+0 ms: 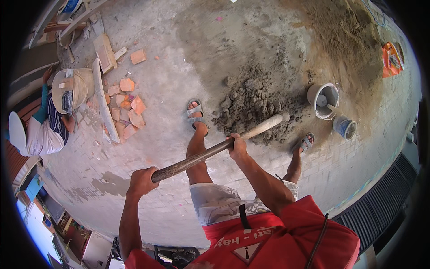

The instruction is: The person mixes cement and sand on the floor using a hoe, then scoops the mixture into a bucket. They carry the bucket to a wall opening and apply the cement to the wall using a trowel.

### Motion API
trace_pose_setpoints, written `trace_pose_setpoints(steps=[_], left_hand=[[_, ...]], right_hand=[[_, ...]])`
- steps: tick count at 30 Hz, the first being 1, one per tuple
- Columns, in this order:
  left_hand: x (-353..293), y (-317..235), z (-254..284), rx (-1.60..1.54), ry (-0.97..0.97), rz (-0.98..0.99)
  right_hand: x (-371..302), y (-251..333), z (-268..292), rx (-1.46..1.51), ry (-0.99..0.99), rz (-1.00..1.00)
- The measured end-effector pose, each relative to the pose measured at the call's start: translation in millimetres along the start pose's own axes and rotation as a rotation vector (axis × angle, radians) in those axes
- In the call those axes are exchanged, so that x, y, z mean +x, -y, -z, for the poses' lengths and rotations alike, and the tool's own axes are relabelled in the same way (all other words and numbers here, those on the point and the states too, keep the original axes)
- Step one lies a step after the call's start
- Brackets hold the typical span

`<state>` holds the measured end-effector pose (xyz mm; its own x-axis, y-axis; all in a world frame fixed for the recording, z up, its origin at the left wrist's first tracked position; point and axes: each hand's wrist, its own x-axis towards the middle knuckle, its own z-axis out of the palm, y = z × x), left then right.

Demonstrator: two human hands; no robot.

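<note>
A long wooden tool handle (197,158) slants up to the right across my legs. My left hand (142,181) is wrapped round its lower end, and my right hand (237,147) grips it near the middle. The pale far end of the handle reaches over a heap of wet grey mortar (253,101). The tool's head cannot be made out there, so its kind is unclear. My sandalled feet stand on either side of the heap's near edge.
Right of the heap stand a large bucket (316,92) and a smaller bucket (346,128). Sand (347,40) and an orange bag (391,60) lie beyond. At left are broken bricks (127,112), a board (104,101) and a person (42,130) by a tub (83,85).
</note>
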<state>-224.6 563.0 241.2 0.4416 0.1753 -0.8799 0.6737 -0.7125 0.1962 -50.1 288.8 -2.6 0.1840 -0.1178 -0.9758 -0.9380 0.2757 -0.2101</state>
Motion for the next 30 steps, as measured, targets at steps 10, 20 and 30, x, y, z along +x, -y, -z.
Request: trace_pose_setpoints(steps=[10, 20, 30], left_hand=[[-87.1, 54.0, 0.3, 0.188, -0.146, -0.144], [-48.7, -128.9, -12.1, 0.351, 0.127, 0.193], [-0.1, -325.6, -77.1, 0.299, 0.237, -0.169]], right_hand=[[-167.2, -5.3, 12.7, 0.170, 0.133, 0.010], [-10.0, 33.4, 27.8, 0.091, -0.010, 0.004], [29.7, 179.8, 232.7, 0.413, -0.165, 0.120]])
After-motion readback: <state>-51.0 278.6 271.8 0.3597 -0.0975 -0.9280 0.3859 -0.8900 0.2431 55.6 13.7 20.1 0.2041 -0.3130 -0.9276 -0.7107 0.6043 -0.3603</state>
